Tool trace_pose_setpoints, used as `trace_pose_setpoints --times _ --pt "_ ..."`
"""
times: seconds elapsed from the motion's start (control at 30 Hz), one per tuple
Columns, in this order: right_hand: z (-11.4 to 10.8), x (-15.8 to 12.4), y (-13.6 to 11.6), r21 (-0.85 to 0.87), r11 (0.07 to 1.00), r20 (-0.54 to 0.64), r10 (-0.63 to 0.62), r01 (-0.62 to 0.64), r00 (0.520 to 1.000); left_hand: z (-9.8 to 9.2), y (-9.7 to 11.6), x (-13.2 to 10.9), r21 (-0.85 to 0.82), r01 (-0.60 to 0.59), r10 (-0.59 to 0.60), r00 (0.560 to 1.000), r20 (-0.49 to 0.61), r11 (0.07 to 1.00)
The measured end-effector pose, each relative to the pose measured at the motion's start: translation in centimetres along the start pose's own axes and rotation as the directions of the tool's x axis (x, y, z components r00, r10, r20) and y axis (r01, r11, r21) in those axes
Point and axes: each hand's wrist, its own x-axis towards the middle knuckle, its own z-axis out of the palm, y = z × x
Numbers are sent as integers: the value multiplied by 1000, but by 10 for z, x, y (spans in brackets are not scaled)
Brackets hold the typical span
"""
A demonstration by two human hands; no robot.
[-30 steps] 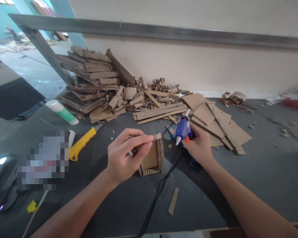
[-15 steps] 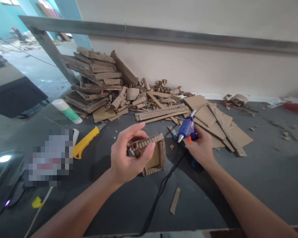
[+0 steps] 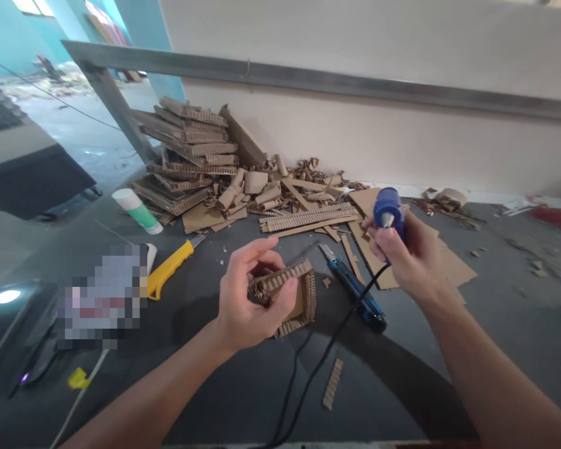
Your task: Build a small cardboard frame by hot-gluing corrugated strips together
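My left hand [image 3: 251,298] is closed around a small frame made of corrugated cardboard strips [image 3: 293,294], held just above the dark table. My right hand [image 3: 409,252] grips a blue hot glue gun [image 3: 389,213], lifted off the table with its nozzle turned toward me, to the right of the frame. The gun's black cord [image 3: 325,358] trails down toward the table's near edge. A blue utility knife [image 3: 355,293] lies on the table between my hands.
A stack of corrugated sheets [image 3: 187,156] and loose cardboard scraps [image 3: 303,199] fill the back of the table by the wall. A yellow utility knife [image 3: 171,267] and a green-and-white tube [image 3: 138,211] lie at left. A short cardboard strip [image 3: 331,383] lies near the front.
My right hand has raised the glue gun off the table and turned its nozzle toward me, uncovering the blue knife. My left hand has turned the cardboard frame slightly.
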Motion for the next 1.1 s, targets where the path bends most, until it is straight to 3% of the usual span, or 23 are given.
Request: trace_pose_setpoints --times 0.17,0.23,0.37,0.43,0.57,0.7,0.9,1.1 --pt "-2 23 -29 43 998 299 21 -35 954 -2 1 -1 59 -161 163 986 -32 985" --pt "2 26 -34 71 997 339 16 -43 941 -4 0 -1 81 -230 232 972 -22 970" --pt "-2 28 -33 -59 994 155 -82 92 985 -9 0 1 139 -289 291 957 7 947" --pt "-10 29 -31 -170 969 63 -171 180 983 -12 0 3 166 -363 360 932 49 917" --pt "-25 30 -30 -453 793 68 -426 408 902 -16 2 6 212 -506 470 860 201 836" --pt "-26 28 -33 -548 627 164 -568 554 806 -15 4 6 221 -471 430 878 210 854" --pt "-24 29 -34 -564 593 167 -600 575 782 -8 -1 4 303 -511 511 855 88 804" --pt "-23 29 -32 -600 595 162 -565 536 809 -14 -7 2 411 -489 475 868 143 769"
